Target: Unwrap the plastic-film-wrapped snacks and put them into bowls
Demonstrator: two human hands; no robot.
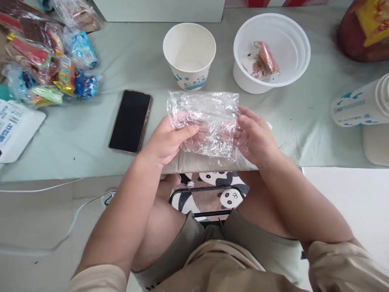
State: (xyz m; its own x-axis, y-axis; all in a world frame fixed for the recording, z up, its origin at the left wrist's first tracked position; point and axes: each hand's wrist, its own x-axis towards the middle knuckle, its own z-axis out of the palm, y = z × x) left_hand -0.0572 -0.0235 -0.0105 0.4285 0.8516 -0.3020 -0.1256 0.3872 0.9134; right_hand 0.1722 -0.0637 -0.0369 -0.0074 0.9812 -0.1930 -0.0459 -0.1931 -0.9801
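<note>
A crinkled clear plastic bag [209, 107] is spread between my two hands above the table's front edge. My left hand [170, 136] grips its left side, thumb lying over the film and fingers behind it. At the right edge, my right hand [253, 132] has its fingers curled on the plastic, partly seen through it. Just beyond the bag stands a white paper cup [190, 48] with blue print, and nothing shows inside it. To the right of that cup, a white plastic tub [272, 48] holds a pink wrapped piece [267, 56] and a printed wrapper.
A black phone [130, 121] lies left of my left hand. Several packaged snacks [51, 61] are heaped at the back left, near a white packet [18, 129]. Stacked paper cups [358, 103] lie on the right. A white box [161, 10] stands at the back.
</note>
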